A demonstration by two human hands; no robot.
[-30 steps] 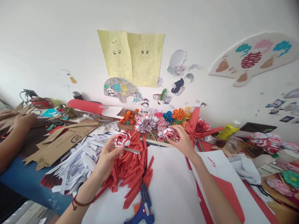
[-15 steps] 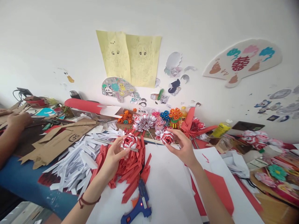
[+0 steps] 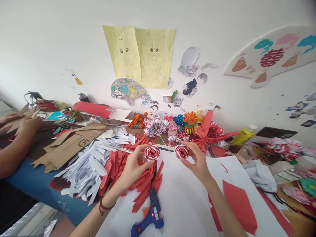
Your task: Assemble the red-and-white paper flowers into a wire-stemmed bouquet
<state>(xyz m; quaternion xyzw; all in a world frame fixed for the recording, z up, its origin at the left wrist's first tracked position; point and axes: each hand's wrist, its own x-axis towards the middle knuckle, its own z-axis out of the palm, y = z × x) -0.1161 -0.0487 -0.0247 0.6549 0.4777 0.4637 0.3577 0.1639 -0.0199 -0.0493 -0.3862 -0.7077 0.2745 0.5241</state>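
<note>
Between the thumb and fingers of my left hand [image 3: 138,162] is a red-and-white paper flower [image 3: 152,152], its face turned toward me. My right hand [image 3: 196,160] pinches a second red-and-white paper flower [image 3: 182,151] at about the same height, a short gap to the right. Both are above the white paper sheet [image 3: 184,194]. Below my left hand lies a blue glue gun [image 3: 151,215] with a small red light lit. Folded red paper strips [image 3: 116,171] spread behind and under my left hand.
White paper strips [image 3: 86,168] are heaped at left beside flattened cardboard [image 3: 71,146]. Finished paper flowers [image 3: 156,126] and a red paper bow [image 3: 206,136] stand at the back. A yellow bottle [image 3: 244,135] leans at right. Another person's hand [image 3: 31,124] works at far left.
My left hand has moved right, bringing its flower closer to the other one. The flower in my right hand has shifted slightly right and down. The view has turned slightly left.
</note>
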